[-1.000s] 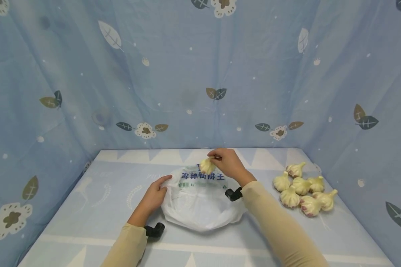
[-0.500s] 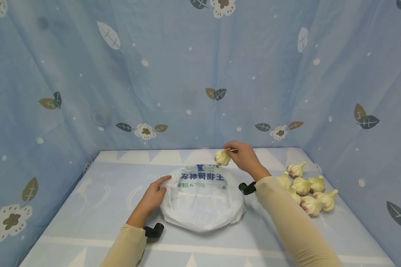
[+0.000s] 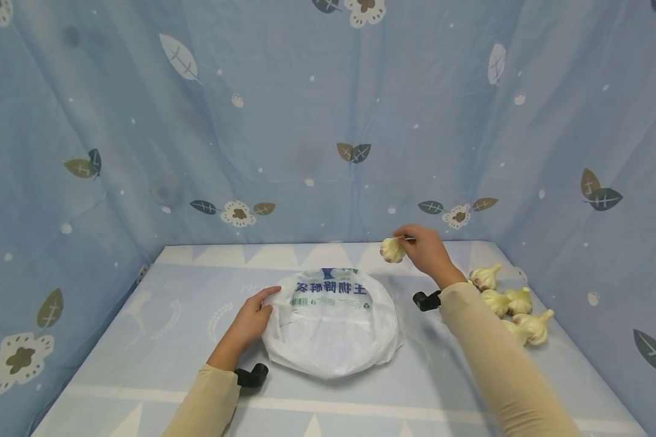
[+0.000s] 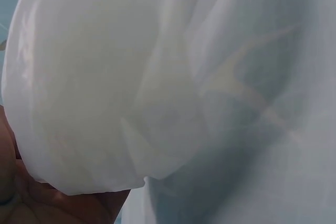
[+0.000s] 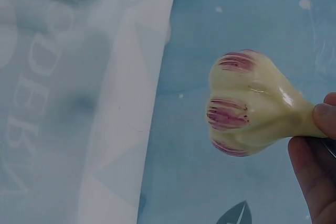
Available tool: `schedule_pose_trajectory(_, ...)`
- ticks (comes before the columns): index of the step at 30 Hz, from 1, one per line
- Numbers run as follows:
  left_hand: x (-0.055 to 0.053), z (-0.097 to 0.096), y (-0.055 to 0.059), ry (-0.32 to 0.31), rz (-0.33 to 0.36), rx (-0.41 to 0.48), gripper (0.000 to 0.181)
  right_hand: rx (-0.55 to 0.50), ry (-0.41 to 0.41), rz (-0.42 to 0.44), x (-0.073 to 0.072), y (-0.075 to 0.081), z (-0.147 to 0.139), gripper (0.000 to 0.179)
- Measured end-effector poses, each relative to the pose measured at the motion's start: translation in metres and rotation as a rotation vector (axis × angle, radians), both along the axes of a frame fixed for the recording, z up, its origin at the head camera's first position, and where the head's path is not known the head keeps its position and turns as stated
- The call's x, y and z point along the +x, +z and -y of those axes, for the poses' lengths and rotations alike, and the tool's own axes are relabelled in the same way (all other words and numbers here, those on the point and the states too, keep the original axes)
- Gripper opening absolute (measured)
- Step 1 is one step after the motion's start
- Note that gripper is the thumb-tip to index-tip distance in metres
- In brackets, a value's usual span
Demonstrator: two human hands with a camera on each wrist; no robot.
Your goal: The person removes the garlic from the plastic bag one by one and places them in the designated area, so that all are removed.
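By its stem end, the right hand pinches a garlic bulb between thumb and fingers, raised above the back part of the table. Purple streaks show on this bulb's rounded base in the right wrist view. A white plastic bag with blue and green print lies wide-mouthed at the table's middle. At its left rim, the left hand holds the bag, with fingers partly hidden by the plastic. White film fills most of the left wrist view, in front of the palm.
Several garlic bulbs lie grouped on the right of the table, some behind the right sleeve. A blue patterned curtain stands behind and along both sides. Each wrist carries a black camera mount.
The right hand has moved right and slightly up with the garlic bulb, from over the bag to beyond its right side. The left hand and the bag have stayed nearly still.
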State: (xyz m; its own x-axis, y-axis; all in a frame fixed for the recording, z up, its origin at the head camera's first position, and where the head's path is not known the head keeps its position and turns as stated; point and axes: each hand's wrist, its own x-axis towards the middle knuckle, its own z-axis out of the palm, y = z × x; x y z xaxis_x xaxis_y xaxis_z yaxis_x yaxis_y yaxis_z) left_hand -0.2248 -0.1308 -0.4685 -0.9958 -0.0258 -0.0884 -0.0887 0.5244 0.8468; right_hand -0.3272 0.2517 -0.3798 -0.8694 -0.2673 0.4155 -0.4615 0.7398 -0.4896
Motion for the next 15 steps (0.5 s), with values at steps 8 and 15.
schedule_pose_trajectory(8,0.004,0.000,-0.003,0.002,0.002,0.000,0.049,0.008,-0.052,0.066,-0.002,-0.006,-0.025,0.023)
schedule_pose_trajectory(15,0.000,-0.001,0.001,-0.003,-0.005,-0.006,0.048,0.031,-0.091,0.088,-0.006,-0.007,-0.046,0.025)
